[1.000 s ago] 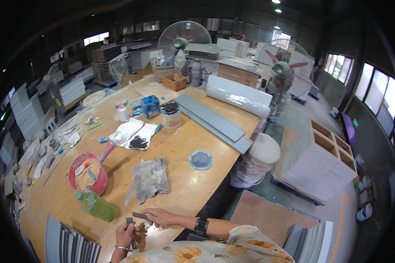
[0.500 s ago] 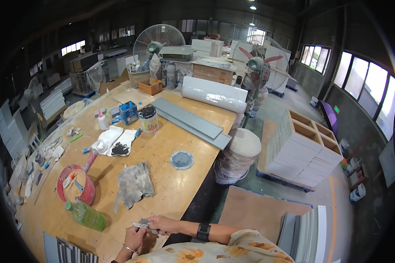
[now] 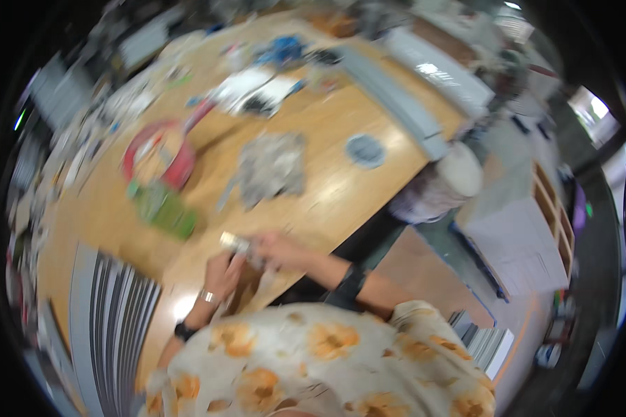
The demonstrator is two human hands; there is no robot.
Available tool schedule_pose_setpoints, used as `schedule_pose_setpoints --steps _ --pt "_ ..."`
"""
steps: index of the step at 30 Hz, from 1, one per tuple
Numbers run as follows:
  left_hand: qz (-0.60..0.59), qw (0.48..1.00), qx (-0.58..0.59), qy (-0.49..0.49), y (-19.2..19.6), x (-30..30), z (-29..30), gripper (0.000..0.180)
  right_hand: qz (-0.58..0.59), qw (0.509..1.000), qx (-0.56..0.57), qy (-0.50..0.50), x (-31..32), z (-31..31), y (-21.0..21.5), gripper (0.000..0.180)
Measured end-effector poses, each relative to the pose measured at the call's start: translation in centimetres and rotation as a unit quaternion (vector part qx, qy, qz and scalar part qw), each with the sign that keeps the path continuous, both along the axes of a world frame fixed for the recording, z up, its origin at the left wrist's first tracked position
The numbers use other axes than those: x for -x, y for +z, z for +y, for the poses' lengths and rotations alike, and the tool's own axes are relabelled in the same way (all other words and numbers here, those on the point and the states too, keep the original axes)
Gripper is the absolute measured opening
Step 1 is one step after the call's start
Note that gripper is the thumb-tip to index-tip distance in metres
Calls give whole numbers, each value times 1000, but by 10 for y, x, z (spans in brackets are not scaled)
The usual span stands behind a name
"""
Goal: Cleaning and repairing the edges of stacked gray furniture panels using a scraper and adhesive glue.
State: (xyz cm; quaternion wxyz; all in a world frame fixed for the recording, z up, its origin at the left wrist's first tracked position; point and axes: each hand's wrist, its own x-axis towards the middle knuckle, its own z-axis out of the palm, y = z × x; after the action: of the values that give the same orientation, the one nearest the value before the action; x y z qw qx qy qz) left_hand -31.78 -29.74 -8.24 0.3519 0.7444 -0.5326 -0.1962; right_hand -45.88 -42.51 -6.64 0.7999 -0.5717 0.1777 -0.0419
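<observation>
The picture is blurred by motion. My left hand [image 3: 221,275] and my right hand [image 3: 279,251] meet at the near edge of the wooden workbench [image 3: 327,125]. The right hand's fingers pinch a small pale, stubby object [image 3: 234,241] that sticks out to the left. The left hand is curled just below it, over a brown object [image 3: 247,295] standing on the bench edge; its shape is too smeared to tell. A ring, a dark wristband and a dark watch show on my arms.
Beyond the hands lie a green bottle [image 3: 164,210], a red ring-shaped dish [image 3: 160,157], a crumpled grey rag [image 3: 274,167] and a round grey disc [image 3: 365,150]. Long grey boards [image 3: 396,97] cross the far side. Ribbed grey panels [image 3: 115,313] lie left, a white bucket [image 3: 439,186] and white crates [image 3: 528,240] right.
The view has swung down and closer to the bench and gone blurry. Both hands stay together at the bench edge, still on the small pale object and the brown one.
</observation>
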Motion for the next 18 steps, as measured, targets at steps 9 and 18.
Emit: schedule_pose_setpoints --steps 9,18 --pt "140 985 -23 94 4 -6 28 33 47 983 -179 17 -32 10 -2 39" --pt "479 877 36 16 14 -20 4 24 -4 818 573 -49 -36 -10 -19 28"
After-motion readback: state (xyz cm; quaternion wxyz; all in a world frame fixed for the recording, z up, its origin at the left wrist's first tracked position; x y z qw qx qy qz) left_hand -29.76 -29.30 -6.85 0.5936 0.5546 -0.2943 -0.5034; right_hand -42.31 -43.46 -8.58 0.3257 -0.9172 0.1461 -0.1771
